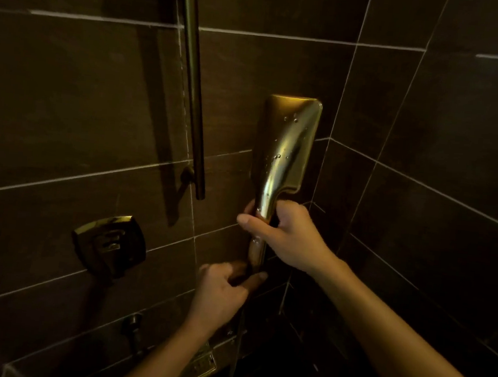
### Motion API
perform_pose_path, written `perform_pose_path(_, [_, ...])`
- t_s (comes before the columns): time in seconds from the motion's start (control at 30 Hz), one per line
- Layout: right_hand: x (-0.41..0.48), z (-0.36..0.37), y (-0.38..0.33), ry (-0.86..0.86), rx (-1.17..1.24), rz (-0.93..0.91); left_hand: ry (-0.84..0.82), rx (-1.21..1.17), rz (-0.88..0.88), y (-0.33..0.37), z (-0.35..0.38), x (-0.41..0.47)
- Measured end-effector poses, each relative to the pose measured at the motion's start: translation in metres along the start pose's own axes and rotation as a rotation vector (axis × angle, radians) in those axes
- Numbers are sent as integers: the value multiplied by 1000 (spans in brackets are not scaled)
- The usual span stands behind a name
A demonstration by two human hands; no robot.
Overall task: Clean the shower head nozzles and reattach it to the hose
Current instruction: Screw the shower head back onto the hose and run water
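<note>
A gold, rectangular shower head (287,143) stands upright in front of the dark tiled corner, its wet back side towards me, so the nozzles are hidden. My right hand (285,236) grips its handle just below the head. My left hand (222,292) pinches the bottom end of the handle, where the hose (237,339) hangs down into the dark. The joint itself is covered by my fingers.
A gold vertical rail (192,82) runs down the wall at the left of the shower head. A square gold valve handle (110,243) sits lower left, a small wall outlet (134,324) below it. A gold drain grate (201,366) lies at the bottom.
</note>
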State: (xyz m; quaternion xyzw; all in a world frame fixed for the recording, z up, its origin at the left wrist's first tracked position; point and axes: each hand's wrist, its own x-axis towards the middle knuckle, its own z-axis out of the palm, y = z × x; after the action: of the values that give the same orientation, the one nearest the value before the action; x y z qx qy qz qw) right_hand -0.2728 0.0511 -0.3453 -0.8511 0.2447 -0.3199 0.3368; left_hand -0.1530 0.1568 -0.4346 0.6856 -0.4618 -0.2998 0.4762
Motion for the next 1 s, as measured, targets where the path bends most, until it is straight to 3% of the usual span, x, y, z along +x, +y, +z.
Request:
perform_pose_path(0.1, [0,17,7,250,-78,72,17,-29,-31,5,3,-3])
perform_pose_path(0.17, [-1,18,9,293,-101,97,-25,-12,-4,5,2,-3])
perform_pose_path(0.23, [0,8,7,167,53,115,-128,-2,67,2,-5,-1])
perform_pose_path(0.33, [-1,-14,4,-166,491,190,-267,3,145,0,-15,-2])
perform_pose_path(0.4, [-1,-22,5,-232,546,189,-273,-19,159,-1,-17,-2])
perform_pose_path(0.63, [1,-6,8,73,444,114,-99,-37,240,1,-3,-8])
perform_pose_path(0.73, [3,-2,6,38,556,121,-347,-199,229,3,-7,-3])
perform_pose_path(0.9, [7,12,-3,-333,1283,334,-770,-510,11,6,-10,6])
perform_pose_path(1.0, [12,25,4,-464,1468,299,-1010,-688,-170,11,-3,12])
